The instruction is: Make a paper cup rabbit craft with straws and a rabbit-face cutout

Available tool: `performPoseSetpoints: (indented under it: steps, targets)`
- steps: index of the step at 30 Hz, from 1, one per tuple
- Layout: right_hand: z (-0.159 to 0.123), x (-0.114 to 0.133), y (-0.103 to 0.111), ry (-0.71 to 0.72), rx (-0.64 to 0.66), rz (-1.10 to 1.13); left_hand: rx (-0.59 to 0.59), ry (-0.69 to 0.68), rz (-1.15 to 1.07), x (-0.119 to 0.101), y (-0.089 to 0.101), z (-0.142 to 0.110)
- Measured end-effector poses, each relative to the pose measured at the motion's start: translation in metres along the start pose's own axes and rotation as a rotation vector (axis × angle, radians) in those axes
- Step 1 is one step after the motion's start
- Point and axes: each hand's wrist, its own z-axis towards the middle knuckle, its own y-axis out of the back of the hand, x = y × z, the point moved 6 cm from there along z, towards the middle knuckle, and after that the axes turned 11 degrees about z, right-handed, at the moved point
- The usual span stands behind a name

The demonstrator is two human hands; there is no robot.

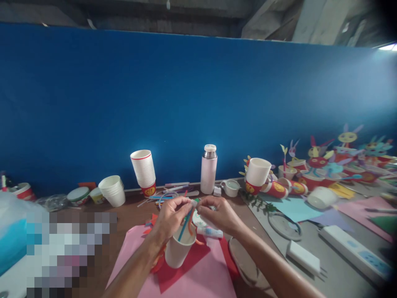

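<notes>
My left hand [172, 216] is closed in a pinch at the upper end of a blue straw [185, 227]. The straw slants down into a white paper cup [177, 253] below it. Beside the straw, an orange strip [191, 227] curls down into the same cup. My right hand [221, 213] is also pinched, its fingertips close to the left ones. A small whitish piece [194, 203], perhaps tape, shows between the two hands; its exact kind is unclear. Under the cup lie red paper [186, 277] and a pink sheet [204, 285].
A cup stack [144, 171], a pink thermos [209, 174] and a small white cup [231, 188] stand by the blue partition [167, 103]. To the right are a power strip [353, 252], a white charger [304, 257], a tape ring [283, 225] and several paper-cup animals [319, 163].
</notes>
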Motion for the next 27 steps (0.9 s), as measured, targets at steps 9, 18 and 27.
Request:
performPoseSetpoints:
  steps: [9,18,27]
  targets:
    - [-0.003,0.002,0.002,-0.008,-0.026,-0.055,-0.02,-0.047,-0.055,-0.004,0.002,-0.001]
    - [-0.003,0.008,0.003,-0.018,0.025,-0.062,-0.007,0.085,-0.202,0.0,0.002,-0.001]
    - [-0.004,0.009,0.005,-0.038,-0.05,-0.049,0.119,0.137,-0.409,-0.001,-0.007,-0.006]
